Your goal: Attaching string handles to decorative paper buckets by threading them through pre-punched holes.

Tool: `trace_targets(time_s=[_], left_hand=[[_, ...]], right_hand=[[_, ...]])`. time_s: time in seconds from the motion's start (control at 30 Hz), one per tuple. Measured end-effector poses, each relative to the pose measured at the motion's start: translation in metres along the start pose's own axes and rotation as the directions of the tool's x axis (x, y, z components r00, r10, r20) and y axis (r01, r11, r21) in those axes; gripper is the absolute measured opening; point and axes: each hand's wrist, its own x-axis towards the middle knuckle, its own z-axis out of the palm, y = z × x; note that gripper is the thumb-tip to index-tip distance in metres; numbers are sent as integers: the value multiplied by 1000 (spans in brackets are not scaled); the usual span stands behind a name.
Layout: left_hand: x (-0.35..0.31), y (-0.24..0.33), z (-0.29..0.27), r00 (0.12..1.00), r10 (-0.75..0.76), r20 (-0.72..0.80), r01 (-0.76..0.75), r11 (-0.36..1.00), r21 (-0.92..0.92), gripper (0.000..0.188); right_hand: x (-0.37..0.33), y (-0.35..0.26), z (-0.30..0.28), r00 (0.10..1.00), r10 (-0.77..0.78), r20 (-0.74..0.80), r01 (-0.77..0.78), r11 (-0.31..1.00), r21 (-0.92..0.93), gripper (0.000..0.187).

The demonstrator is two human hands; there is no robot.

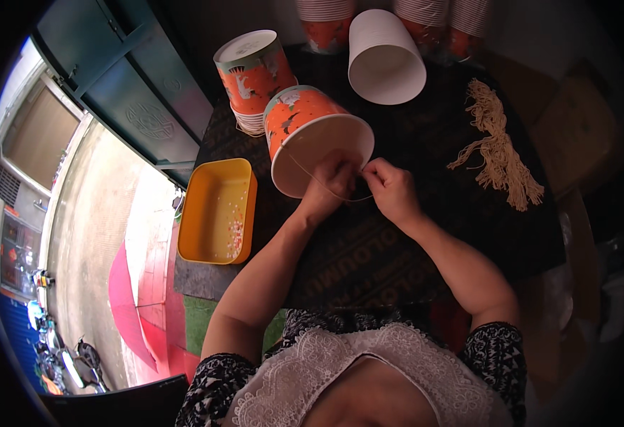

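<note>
Paper bucket (pixel 300 114) could tip if right hand (pixel 391 188), seemingly pinching cord (pixel 355 201) at its rim, tugs; left hand (pixel 332 178) inside, grip unclear.

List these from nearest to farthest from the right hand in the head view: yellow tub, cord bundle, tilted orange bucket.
1. Tilted orange bucket: immediately left of the right hand, its rim at the fingertips.
2. Cord bundle: to the right, across a gap.
3. Yellow tub: well to the left, beyond the bucket.
</note>
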Motion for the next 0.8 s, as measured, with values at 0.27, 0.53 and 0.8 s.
trace_targets(time_s=[0.27, 0.53, 0.8], left_hand=[[2, -13, 2, 952, 276, -133, -210, 904, 373, 11], [-4, -3, 2, 957, 291, 3, -252, 820, 513, 14], [-4, -6, 2, 953, 301, -10, -251, 809, 531, 11]], right_hand=[[1, -3, -1, 1000, 14, 7, -14, 1000, -4, 3], [1, -4, -1, 999, 32, 17, -32, 999, 7, 4], [0, -2, 0, 1000, -8, -4, 8, 1000, -29, 5]])
